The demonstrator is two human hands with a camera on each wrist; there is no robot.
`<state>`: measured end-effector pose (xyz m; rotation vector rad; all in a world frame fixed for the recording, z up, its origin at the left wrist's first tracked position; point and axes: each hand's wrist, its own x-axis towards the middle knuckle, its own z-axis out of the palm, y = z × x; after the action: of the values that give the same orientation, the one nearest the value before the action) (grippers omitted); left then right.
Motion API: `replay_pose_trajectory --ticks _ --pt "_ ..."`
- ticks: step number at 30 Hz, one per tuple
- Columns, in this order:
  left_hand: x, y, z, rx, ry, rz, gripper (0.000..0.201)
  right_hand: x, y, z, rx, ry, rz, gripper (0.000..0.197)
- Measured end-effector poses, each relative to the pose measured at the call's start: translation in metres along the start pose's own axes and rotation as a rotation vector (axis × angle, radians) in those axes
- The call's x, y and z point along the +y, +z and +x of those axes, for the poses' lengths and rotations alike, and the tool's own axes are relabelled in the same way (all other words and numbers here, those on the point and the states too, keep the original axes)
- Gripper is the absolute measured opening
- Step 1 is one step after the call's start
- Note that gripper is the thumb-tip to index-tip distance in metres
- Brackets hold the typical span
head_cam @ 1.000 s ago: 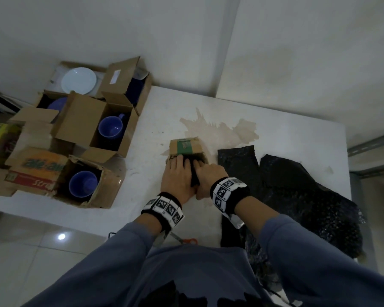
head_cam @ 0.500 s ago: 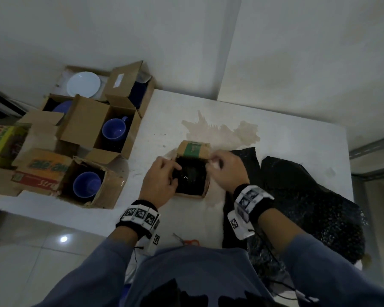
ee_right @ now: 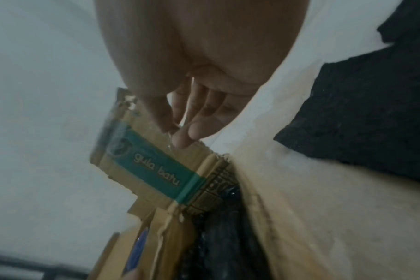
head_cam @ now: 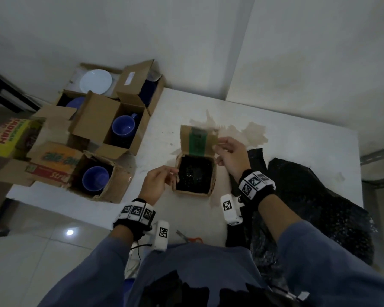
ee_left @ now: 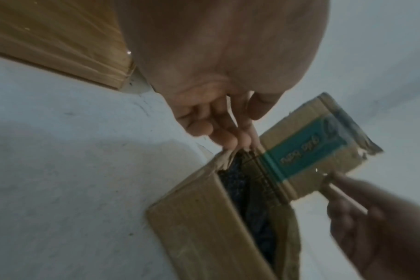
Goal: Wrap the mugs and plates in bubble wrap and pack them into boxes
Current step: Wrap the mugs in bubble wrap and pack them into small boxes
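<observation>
A small cardboard box (head_cam: 192, 192) stands mid-table with a bundle in black bubble wrap (head_cam: 194, 176) inside it. Its lid flap (head_cam: 196, 140), marked with a green band, stands up at the far side. My left hand (head_cam: 174, 173) pinches the torn side flap at the box's left rim; in the left wrist view its fingertips (ee_left: 237, 142) close on that flap. My right hand (head_cam: 218, 145) pinches the lid's right edge, and in the right wrist view its fingertips (ee_right: 178, 136) meet on the lid flap (ee_right: 156, 170). What lies inside the wrap is hidden.
A black bubble-wrap sheet (head_cam: 308, 196) covers the table's right side. Open boxes at the left hold blue mugs (head_cam: 122, 127) (head_cam: 95, 181), a white plate (head_cam: 95, 82) and a blue plate (head_cam: 75, 103). Scissors (head_cam: 191, 239) lie at the near edge. A brown stain (head_cam: 237, 134) marks the table.
A second ago both hands pressed down together on the wrapped bundle in the box. They have since parted: the left went to the box's left rim, the right to the lid flap.
</observation>
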<state>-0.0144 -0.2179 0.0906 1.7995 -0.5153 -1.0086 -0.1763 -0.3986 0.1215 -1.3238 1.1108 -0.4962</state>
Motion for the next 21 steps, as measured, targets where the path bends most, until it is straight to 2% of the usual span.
replay_pose_trajectory --ticks 4,6,8,11,14,18,21 --pt "0.023 -0.004 -0.015 -0.114 -0.321 -0.204 0.065 0.019 -0.01 -0.019 -0.097 -0.313 -0.304 0.009" --pt "0.027 -0.003 -0.02 -0.175 -0.415 -0.267 0.076 0.033 -0.014 -0.026 -0.162 -0.448 -0.47 0.017" --pt "0.027 0.002 -0.025 -0.247 -0.47 -0.321 0.074 0.042 -0.015 -0.03 -0.217 -0.484 -0.585 0.022" --pt "0.023 0.009 -0.033 -0.33 -0.499 -0.38 0.058 0.048 -0.014 -0.035 -0.231 -0.512 -0.652 0.026" --pt "0.017 0.014 -0.041 -0.347 -0.452 -0.317 0.04 0.049 -0.013 -0.037 -0.246 -0.554 -0.696 0.029" --pt "0.009 0.024 -0.051 -0.246 -0.405 -0.277 0.022 0.049 -0.011 -0.04 -0.213 -0.566 -0.764 0.025" --pt "0.001 0.033 -0.055 -0.145 -0.414 -0.334 0.023 0.045 -0.004 -0.046 -0.236 -0.553 -0.829 0.038"
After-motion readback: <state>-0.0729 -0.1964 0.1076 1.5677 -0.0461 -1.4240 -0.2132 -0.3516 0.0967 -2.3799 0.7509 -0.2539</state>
